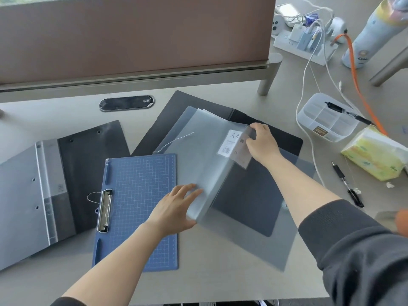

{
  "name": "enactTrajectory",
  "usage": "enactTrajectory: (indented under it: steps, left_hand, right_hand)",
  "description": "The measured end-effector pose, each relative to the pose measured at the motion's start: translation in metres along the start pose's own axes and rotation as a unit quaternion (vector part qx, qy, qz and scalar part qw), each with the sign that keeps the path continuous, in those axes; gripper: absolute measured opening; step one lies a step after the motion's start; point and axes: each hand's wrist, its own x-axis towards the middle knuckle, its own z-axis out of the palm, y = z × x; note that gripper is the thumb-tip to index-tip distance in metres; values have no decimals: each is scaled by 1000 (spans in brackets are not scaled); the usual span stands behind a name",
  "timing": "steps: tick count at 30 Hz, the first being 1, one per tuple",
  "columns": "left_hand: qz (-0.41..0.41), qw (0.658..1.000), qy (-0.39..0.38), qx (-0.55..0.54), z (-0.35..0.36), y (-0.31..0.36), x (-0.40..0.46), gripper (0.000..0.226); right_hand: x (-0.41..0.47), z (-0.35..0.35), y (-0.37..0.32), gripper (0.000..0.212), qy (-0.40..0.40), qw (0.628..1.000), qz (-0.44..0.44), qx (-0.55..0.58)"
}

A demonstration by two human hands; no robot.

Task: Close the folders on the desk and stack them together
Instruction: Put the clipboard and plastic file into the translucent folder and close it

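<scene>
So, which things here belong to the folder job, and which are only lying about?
For the job: translucent folder, black folder, grey binder, blue clipboard.
Lying about: pens, tissue pack, clear tray, power strip, bottle.

A brown partition backs the grey desk, an oval black cable cover just before it. Far right, a crowded power strip, white cables and an orange cable lie beside a pale blue bottle. Nearer, a pen lies across a clear tray, with a tissue pack and a second pen close by.
</scene>
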Motion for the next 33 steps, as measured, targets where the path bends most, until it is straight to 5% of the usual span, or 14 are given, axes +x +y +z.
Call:
enactTrajectory:
  steps: [7, 16, 22, 33]
  left_hand:
    - [10, 1000, -9, 8, -3, 3, -5, 82]
    - [-47, 996, -63, -50, -25, 22, -10, 110]
    - [-113, 955, 107, -251, -65, 63, 16, 84]
    - [-136, 894, 305, -298, -105, 111, 23, 7]
  right_hand:
    - [-5, -10, -13, 11, 77, 993, -15, 85]
    - [-28, -32, -43, 22, 84, 974, -67, 199]
    - [-57, -43, -78, 25, 82, 954, -116, 264]
    - [-94, -61, -124, 18, 111, 919, -218, 309]
